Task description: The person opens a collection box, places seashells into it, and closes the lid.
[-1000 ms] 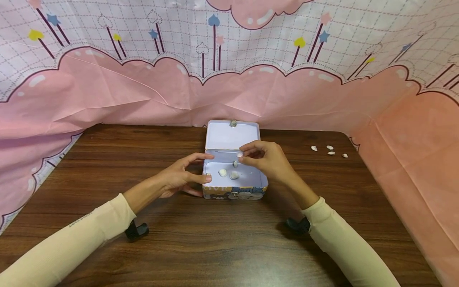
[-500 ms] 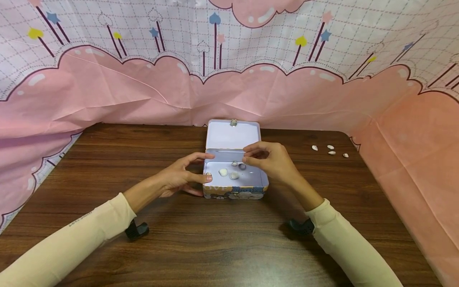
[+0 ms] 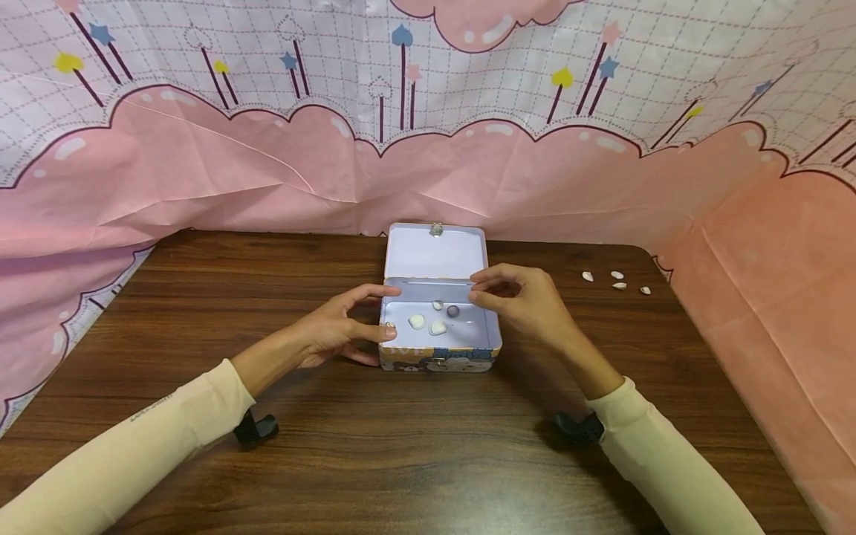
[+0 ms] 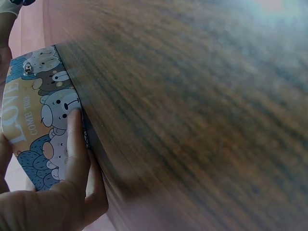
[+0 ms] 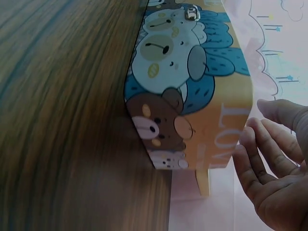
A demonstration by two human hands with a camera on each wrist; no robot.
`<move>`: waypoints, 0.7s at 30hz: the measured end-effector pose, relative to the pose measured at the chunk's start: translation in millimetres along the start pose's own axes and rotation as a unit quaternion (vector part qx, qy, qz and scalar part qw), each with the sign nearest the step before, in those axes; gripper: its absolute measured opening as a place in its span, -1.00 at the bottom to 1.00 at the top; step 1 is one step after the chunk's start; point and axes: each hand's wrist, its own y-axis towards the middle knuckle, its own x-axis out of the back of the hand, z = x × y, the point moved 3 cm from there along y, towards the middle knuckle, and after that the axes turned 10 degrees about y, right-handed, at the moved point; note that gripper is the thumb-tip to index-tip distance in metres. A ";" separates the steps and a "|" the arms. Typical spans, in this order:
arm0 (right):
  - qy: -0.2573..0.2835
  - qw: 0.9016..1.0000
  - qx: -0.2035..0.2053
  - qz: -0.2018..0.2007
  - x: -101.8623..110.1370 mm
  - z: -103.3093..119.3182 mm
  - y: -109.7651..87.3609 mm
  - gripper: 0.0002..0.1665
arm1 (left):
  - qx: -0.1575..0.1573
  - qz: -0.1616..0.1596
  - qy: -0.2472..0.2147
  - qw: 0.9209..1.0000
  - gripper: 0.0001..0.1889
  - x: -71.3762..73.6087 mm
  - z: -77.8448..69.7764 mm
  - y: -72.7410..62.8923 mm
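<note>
An open tin box point(image 3: 438, 360) with a lilac-white inside and a cartoon-bear front stands mid-table. In the head view, a white shell point(image 3: 417, 322), another pale shell point(image 3: 438, 328), a small greyish one point(image 3: 438, 305) and a dark round one point(image 3: 452, 311) lie on its floor. My left hand point(image 3: 337, 323) grips the box's left end, thumb at the rim, as the left wrist view partly shows with several fingers point(image 4: 74, 149) against the printed wall. My right hand point(image 3: 524, 301) hovers at the box's right rim, thumb and fingertips apart, nothing between them.
The raised lid point(image 3: 436, 253) with its metal clasp point(image 3: 436, 229) leans back behind the box. Several white shells point(image 3: 617, 285) lie at the table's point(image 3: 321, 461) back right. Pink patterned cloth point(image 3: 267, 178) hangs behind and to the right.
My right hand has let go of a shell, which now lies as the dark round one in the box, and has moved right toward the rim. The left hand has stayed in place.
</note>
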 end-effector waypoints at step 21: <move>-0.044 0.998 0.019 -0.042 48.1 -11.2 -10.5 -0.69 | -0.002 0.004 -0.002 1.000 -0.13 -1.2 -1.1 1.4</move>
